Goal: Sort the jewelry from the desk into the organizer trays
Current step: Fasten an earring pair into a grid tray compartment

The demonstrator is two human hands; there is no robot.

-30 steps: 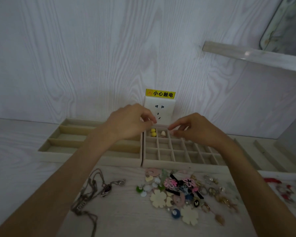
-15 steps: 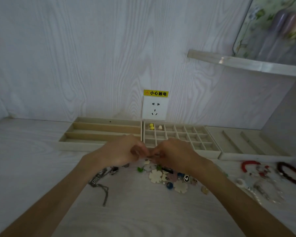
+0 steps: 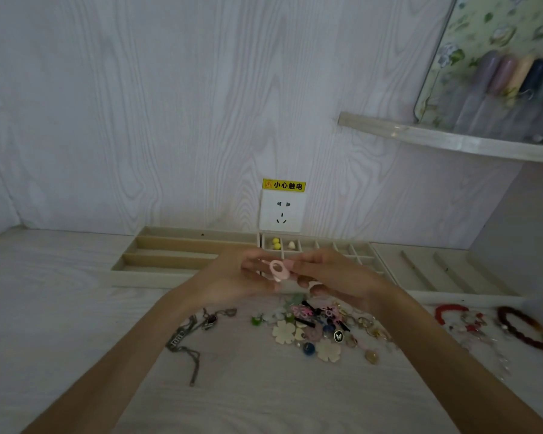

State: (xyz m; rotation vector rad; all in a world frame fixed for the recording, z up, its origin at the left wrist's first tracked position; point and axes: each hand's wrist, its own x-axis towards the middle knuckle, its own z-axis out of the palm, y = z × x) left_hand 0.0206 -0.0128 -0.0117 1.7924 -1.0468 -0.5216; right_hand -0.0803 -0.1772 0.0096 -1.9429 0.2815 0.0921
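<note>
Together, the left hand [image 3: 232, 278] and right hand [image 3: 333, 277] pinch a pink ring-shaped charm [image 3: 279, 269], at twelve o'clock from the jewelry pile [image 3: 320, 327].

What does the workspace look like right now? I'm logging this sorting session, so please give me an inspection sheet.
Surface: pale wood-grain desk.
Job's things: grid tray holds yellow beads; long-slot tray; mixed jewelry pile.
Clutter: chain necklaces, red bracelets.
Grippers: left hand and right hand together hold a pink ring-shaped piece.
Cables: nothing seen.
Surroundings: wall socket, shelf.
</note>
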